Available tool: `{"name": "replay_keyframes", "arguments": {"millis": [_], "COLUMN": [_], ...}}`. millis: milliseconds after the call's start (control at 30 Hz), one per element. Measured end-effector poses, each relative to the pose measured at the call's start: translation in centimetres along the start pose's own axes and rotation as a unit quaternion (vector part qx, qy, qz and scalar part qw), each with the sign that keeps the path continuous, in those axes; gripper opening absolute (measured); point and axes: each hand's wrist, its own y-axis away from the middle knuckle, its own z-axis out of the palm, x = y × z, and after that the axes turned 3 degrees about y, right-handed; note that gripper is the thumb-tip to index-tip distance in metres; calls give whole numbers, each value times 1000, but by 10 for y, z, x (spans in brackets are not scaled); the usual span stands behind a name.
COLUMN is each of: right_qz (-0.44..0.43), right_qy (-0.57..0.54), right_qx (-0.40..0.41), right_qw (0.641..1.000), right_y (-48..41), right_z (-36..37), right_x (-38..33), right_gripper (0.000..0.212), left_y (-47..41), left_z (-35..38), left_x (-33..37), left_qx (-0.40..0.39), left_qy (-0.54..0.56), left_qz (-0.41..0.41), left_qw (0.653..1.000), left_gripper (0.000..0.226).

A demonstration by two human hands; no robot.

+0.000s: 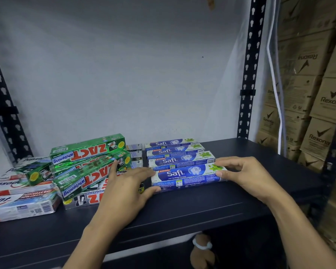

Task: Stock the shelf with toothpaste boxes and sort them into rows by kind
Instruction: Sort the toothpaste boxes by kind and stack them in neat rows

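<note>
Pinched at its ends by left hand [128, 189] and right hand [246, 175]: near Safi box [188, 176], flat on shelf [202, 206], nearest of a four-box row. Left, Pepsodent boxes [21, 202] cut off by frame; silver boxes [135, 150] mostly hidden behind Zact boxes [89, 150].

Brown cardboard cartons [326, 101] printed Rexona stand stacked at the right; a white cable [279, 113] hangs beside them, near the grey wall [124, 74].
</note>
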Motion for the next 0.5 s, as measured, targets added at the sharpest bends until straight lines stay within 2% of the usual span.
{"name": "replay_keyframes", "arguments": {"millis": [233, 333, 400, 500], "right_qz": [14, -15, -58, -132], "right_qy": [-10, 22, 81, 163], "right_qx": [25, 98, 126, 87], "right_qw": [1000, 995, 987, 974], "right_y": [5, 6, 3, -9], "right_z": [3, 11, 22, 47], "right_x": [-11, -19, -28, -56], "right_gripper": [22, 17, 17, 21], "left_y": [6, 15, 22, 33], "left_z": [-2, -6, -11, -23], "left_x": [2, -1, -5, -20], "left_qx": [24, 84, 131, 214], "left_qy": [11, 21, 22, 26], "left_qz": [7, 18, 19, 13], "left_qw": [1000, 996, 991, 976], "left_gripper": [43, 35, 29, 22]}}
